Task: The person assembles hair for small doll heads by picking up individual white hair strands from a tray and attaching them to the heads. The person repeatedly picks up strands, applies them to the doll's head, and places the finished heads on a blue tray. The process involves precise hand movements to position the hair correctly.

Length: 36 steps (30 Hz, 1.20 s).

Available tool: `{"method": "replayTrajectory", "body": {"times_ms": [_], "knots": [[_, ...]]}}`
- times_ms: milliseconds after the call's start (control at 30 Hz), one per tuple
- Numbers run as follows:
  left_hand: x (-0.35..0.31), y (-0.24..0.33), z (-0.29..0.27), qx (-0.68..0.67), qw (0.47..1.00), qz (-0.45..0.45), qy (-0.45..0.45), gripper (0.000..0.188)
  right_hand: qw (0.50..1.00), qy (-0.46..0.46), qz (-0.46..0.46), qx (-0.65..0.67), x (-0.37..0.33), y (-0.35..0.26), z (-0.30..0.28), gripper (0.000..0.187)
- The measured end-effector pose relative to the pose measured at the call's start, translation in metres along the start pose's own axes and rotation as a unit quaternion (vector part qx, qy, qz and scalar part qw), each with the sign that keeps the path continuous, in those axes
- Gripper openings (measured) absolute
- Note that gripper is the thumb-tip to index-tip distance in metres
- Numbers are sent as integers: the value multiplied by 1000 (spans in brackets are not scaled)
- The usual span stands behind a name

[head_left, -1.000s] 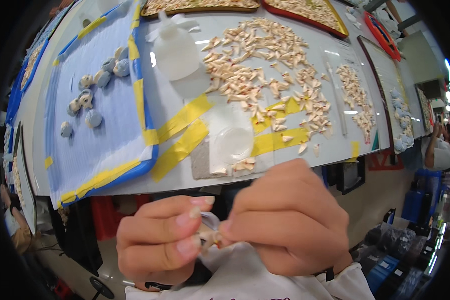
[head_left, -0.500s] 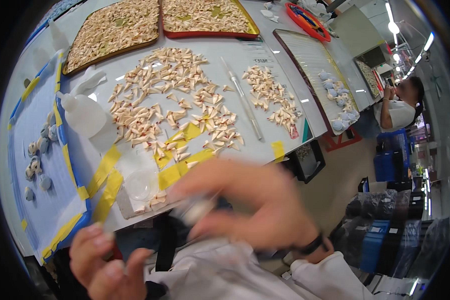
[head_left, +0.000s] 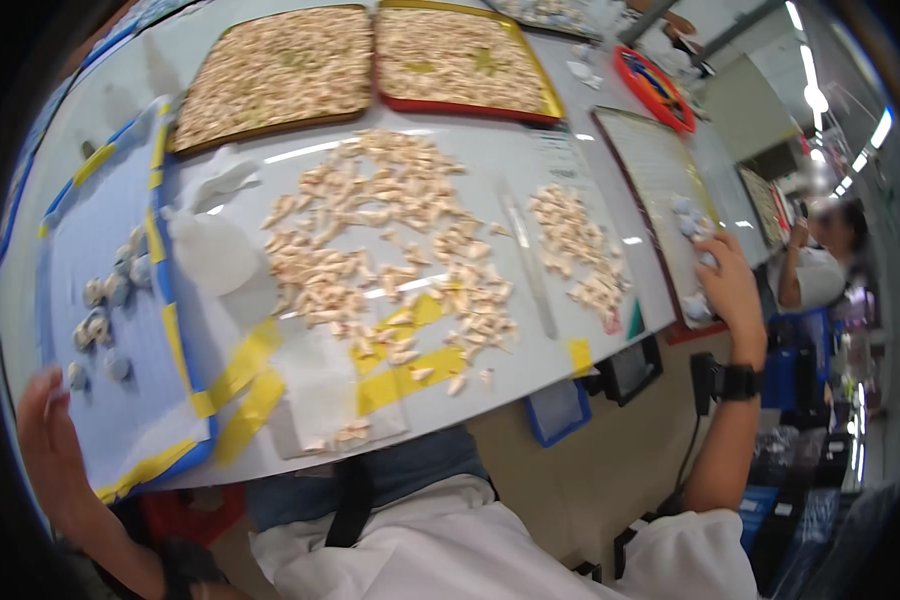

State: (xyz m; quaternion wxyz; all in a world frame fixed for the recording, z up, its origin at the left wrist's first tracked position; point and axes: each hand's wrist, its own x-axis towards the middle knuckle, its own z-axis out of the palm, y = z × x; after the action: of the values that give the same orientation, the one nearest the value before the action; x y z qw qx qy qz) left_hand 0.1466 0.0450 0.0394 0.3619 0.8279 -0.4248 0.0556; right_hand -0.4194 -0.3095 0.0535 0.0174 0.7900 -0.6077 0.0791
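Note:
My left hand (head_left: pixel 55 450) is raised at the left edge of a blue-lined tray (head_left: pixel 80 235), its fingers stretched and apart with nothing seen in them. Several small round blue-and-white pieces (head_left: pixel 118 290) lie in that tray near its fingertips. Far to the right, my right hand (head_left: pixel 727 285) reaches over a dark-rimmed tray (head_left: pixel 642 160). Its bent fingers and thumb close around a small blue-and-white piece (head_left: pixel 708 259), partly covered by them. Similar round pieces (head_left: pixel 686 212) lie beside the fingers. Loose cream cone-shaped pieces (head_left: pixel 400 180) spread across the table between my hands.
Two trays full of cream pieces, one (head_left: pixel 280 70) left and one (head_left: pixel 460 60) right, stand at the back. A white squeeze bottle (head_left: pixel 215 250), a slim clear tube (head_left: pixel 528 260) and yellow tape (head_left: pixel 250 360) lie on the table. A red basket (head_left: pixel 655 88) and another person (head_left: pixel 820 275) are farther right.
My right hand has moved from low in front of me, holding a blurred pale thing, out to the right-hand tray. The left hand has swung left beside the blue tray. The view has shifted.

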Motion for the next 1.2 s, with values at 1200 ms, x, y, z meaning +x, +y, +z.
{"method": "replayTrajectory", "body": {"times_ms": [1200], "knots": [[0,80,35,55,986,7,-158,22,895,-99,-334,277,14,-260,11,8]]}}
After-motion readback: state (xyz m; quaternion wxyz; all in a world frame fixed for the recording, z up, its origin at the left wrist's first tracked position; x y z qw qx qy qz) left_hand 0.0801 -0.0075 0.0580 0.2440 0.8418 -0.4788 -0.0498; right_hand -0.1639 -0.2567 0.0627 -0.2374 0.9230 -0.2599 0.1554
